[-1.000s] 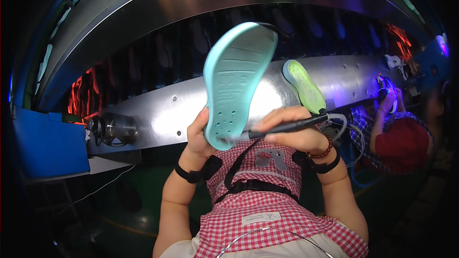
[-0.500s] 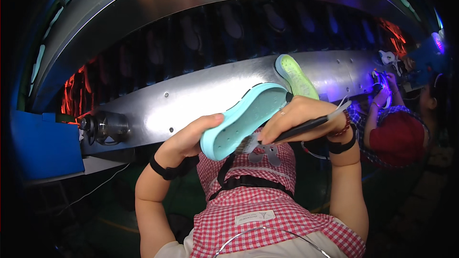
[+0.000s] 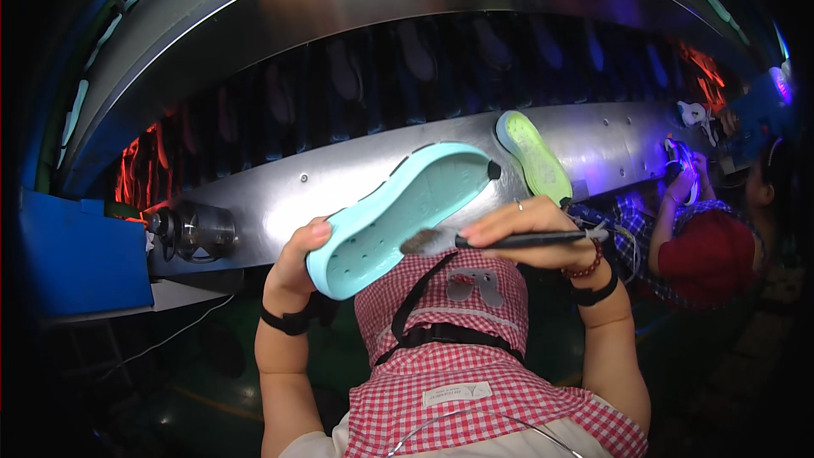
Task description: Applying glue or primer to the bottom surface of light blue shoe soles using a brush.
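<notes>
My left hand (image 3: 297,259) grips the near end of a mint-green clog shoe (image 3: 398,212), held tilted with its inner side and holes facing me. My right hand (image 3: 530,229) holds a dark-handled brush (image 3: 500,241) level, its bristle tip (image 3: 417,243) touching the shoe's lower edge. Both wrists wear black bands, and a red bead bracelet sits on the right one. A red-and-white checked apron (image 3: 458,348) covers my front below the hands.
A curved shiny metal conveyor ledge (image 3: 280,195) runs in front, with a yellow-green shoe sole (image 3: 532,155) lying on it. Dark shoe shapes line the tunnel behind. A blue box (image 3: 76,259) stands left. Another person (image 3: 708,246) in a red apron works at right.
The mint shoe went from upright to lying slanted and lower in my left hand. The brush tip has come against its lower edge. My head view has shifted slightly.
</notes>
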The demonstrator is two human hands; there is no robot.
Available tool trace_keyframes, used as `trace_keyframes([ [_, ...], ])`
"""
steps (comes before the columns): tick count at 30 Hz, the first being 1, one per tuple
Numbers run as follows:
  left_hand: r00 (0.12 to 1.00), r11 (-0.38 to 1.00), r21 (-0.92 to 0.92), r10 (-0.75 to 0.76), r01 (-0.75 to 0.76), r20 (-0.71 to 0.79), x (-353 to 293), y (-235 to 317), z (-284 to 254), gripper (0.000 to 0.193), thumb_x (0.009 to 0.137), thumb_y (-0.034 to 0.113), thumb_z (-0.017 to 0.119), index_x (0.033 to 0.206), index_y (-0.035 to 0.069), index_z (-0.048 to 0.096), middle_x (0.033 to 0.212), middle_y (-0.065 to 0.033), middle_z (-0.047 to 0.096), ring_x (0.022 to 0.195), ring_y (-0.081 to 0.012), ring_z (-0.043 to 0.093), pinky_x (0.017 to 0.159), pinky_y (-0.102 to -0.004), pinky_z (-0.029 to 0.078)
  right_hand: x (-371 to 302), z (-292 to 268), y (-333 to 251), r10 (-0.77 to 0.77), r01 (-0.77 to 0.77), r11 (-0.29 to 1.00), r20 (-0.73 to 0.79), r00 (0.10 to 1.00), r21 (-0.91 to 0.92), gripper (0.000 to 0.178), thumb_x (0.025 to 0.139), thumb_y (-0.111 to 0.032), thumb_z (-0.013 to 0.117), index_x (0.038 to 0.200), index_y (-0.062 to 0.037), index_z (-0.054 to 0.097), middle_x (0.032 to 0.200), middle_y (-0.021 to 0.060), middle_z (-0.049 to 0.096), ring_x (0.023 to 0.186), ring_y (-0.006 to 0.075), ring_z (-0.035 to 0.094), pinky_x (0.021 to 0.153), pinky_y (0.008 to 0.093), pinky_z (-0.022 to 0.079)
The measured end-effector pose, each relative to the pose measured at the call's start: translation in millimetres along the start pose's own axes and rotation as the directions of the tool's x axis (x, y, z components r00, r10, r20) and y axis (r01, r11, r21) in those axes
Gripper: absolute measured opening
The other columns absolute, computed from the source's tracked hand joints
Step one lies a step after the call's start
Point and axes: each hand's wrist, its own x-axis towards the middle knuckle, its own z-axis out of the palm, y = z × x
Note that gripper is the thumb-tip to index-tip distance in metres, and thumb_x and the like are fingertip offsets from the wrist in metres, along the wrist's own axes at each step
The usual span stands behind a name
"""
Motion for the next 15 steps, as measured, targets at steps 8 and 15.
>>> trace_keyframes([
  [8,0.982,0.823,-0.540,0.109,-0.177,-0.157,52.0,-42.5,25.3,0.086,0.078,0.071,0.021,0.131,0.003,0.030,0.122,-0.0243,0.043,0.112,-0.0358,0.045,0.094,-0.0494,0.036,4.9,18.9,-18.9,0.063,-0.063,0.998,-0.187,0.980,0.007,0.025,0.067,-0.003,0.069,0.091,-0.0027,0.065,0.080,0.0080,0.064,0.078,0.0181,0.059,0.072,0.0279,0.046],
  [15,0.968,0.693,-0.680,0.122,-0.240,-0.217,66.6,-69.9,46.9,0.095,0.071,0.079,0.011,0.129,0.005,0.031,0.117,-0.0212,0.047,0.107,-0.0346,0.047,0.094,-0.0479,0.036,15.8,45.6,29.0,0.255,-0.245,0.966,-0.386,0.886,0.076,0.019,0.073,-0.008,0.066,0.090,-0.0022,0.065,0.077,0.0069,0.061,0.069,0.0124,0.057,0.064,0.0238,0.045],
])
